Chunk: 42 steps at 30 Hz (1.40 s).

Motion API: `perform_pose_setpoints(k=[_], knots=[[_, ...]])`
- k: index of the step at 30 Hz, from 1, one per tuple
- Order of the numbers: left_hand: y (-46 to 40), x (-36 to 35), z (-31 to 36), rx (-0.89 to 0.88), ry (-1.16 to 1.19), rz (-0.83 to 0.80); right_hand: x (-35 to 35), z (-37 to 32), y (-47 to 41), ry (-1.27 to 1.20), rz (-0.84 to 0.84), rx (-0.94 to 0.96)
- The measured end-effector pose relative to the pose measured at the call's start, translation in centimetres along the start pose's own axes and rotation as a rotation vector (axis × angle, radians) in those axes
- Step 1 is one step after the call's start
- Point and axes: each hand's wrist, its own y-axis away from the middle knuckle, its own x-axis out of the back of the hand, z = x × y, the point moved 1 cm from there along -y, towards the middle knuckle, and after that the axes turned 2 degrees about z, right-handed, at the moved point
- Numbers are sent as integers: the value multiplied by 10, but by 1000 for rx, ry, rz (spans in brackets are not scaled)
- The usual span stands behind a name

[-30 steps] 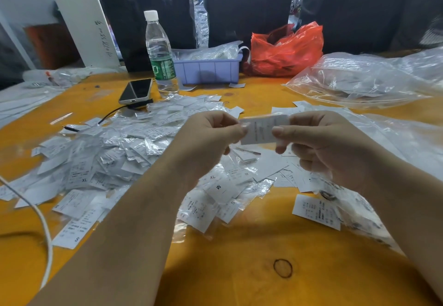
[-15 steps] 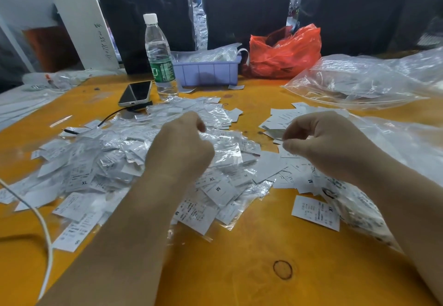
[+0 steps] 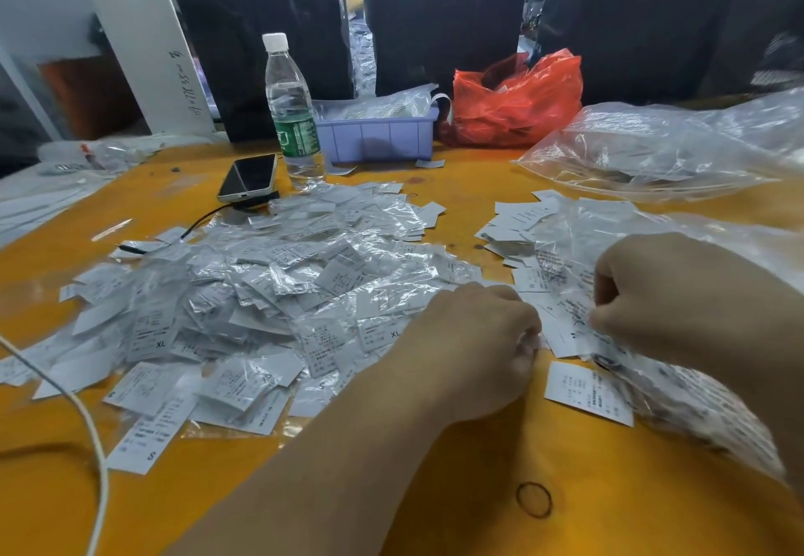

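A wide heap of white size labels in clear sleeves (image 3: 269,294) covers the left and middle of the orange table (image 3: 435,490). A smaller heap of bare paper labels (image 3: 517,229) lies to the right, partly under a clear plastic bag (image 3: 618,242). My left hand (image 3: 478,346) sits knuckles up at the gap between the heaps, fingers curled under and fingertips hidden. My right hand (image 3: 648,294) is curled, its thumb and forefinger pinching a label at the edge of the right heap. One loose label (image 3: 587,394) lies just in front of both hands.
At the back stand a water bottle (image 3: 291,120), a phone (image 3: 248,176) with a black cable, a purple tray (image 3: 378,137), a red bag (image 3: 517,102) and a big clear bag (image 3: 661,150). A white cable (image 3: 93,446) crosses the near left. A black ring (image 3: 534,499) lies near the front.
The sleeved label held up between both hands is gone from them. My left hand swung over the left heap, then came back right and down. My right hand dropped onto the right heap.
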Motion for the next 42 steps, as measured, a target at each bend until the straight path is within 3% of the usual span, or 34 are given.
perform_pose_setpoints(k=[9, 11, 13, 16, 19, 26, 30, 38, 42], knots=[[-3, -4, -2, 87, 54, 53, -18, -7, -8, -179, -189, 105], [-4, -5, -3, 109, 32, 45, -16, -5, -7, -249, -153, 113], [-4, -6, -2, 101, 28, 40, -12, 2, -5, -248, -7, 70], [-3, -6, -1, 76, 19, 32, -7, 12, 8, -16, 165, -43], [-3, -6, 1, 75, 22, 16, -17, 12, 21, 59, 57, -103], [-3, -5, 2, 65, 51, 23, -20, 14, 25, 50, 102, -170], [-4, -6, 3, 75, 102, 43, -28, 15, 29, 63, 36, -164], [-4, -5, 3, 89, 139, 60, -30, 5, 31, -41, 117, 86], [-4, -5, 3, 99, 151, 56, -23, 6, 39, -194, 175, 99]])
